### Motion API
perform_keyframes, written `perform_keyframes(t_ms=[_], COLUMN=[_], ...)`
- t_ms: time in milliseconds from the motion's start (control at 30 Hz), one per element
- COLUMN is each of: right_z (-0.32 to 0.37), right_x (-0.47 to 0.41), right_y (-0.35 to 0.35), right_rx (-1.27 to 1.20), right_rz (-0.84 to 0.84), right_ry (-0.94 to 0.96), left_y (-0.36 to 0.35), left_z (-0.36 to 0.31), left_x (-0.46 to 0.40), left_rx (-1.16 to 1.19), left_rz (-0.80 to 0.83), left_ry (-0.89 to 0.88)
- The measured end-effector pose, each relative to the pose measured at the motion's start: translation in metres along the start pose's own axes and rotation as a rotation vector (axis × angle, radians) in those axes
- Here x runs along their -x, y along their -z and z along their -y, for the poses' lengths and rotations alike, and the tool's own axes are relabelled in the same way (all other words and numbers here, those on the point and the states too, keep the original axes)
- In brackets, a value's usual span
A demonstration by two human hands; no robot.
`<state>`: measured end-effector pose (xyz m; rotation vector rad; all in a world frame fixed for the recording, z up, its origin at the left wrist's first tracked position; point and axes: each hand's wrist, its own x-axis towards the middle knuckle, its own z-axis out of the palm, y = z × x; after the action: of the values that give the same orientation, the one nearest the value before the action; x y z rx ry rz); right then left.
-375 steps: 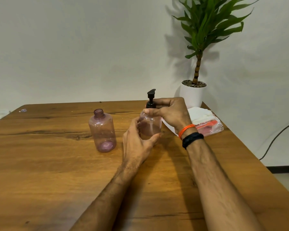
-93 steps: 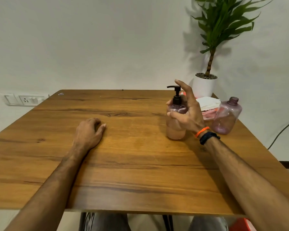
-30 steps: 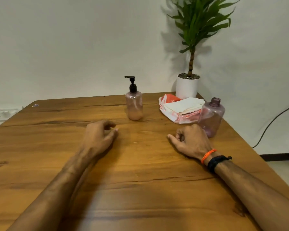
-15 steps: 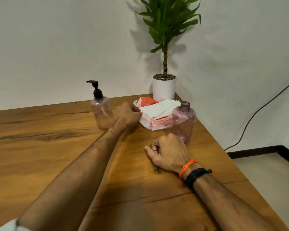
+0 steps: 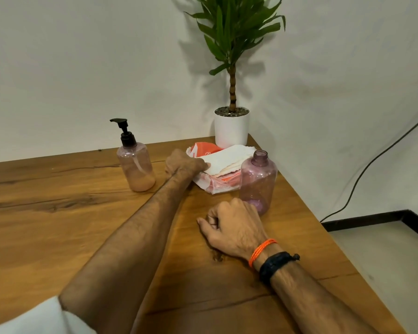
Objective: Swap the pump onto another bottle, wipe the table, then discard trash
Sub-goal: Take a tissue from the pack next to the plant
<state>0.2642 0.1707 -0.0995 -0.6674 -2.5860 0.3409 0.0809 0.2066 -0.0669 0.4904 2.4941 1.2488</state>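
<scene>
A pink bottle point(image 5: 136, 168) with a black pump point(image 5: 124, 131) stands upright on the wooden table point(image 5: 58, 213), holding some peach liquid. An open-necked empty pink bottle point(image 5: 258, 181) stands near the table's right edge. Between them lies a stack of white cloths point(image 5: 228, 158) on an orange and clear plastic packet point(image 5: 215, 183). My left hand point(image 5: 184, 163) reaches across and grips the left edge of the top cloth. My right hand point(image 5: 231, 227) rests on the table in front of the empty bottle, fingers curled, holding nothing.
A white pot with a green plant point(image 5: 231, 127) stands at the table's far right corner against the wall. A black cable point(image 5: 377, 155) hangs down the right wall to the floor. The table's right edge runs just past the empty bottle.
My left hand has moved right from beside the pump bottle onto the cloth stack and taken hold of its edge. My right hand stays resting on the table.
</scene>
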Motion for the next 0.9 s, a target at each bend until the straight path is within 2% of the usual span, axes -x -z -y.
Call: perform_keyframes(t_ms=[133, 400, 633, 900], right_z=[0.001, 0.002, 0.001, 0.000], right_x=[0.000, -0.001, -0.001, -0.001], right_y=[0.000, 0.001, -0.002, -0.002], right_rx=[0.003, 0.000, 0.007, 0.002], right_rz=[0.004, 0.028, 0.016, 0.016], right_ry=[-0.009, -0.021, -0.020, -0.021], left_y=[0.004, 0.014, 0.016, 0.014], left_z=[0.000, -0.001, 0.008, 0.006], left_x=[-0.001, -0.002, 0.001, 0.003], left_rx=[0.126, 0.170, 0.274, 0.098], left_rz=[0.030, 0.059, -0.002, -0.083], left_ry=[0.077, 0.095, -0.094, -0.146])
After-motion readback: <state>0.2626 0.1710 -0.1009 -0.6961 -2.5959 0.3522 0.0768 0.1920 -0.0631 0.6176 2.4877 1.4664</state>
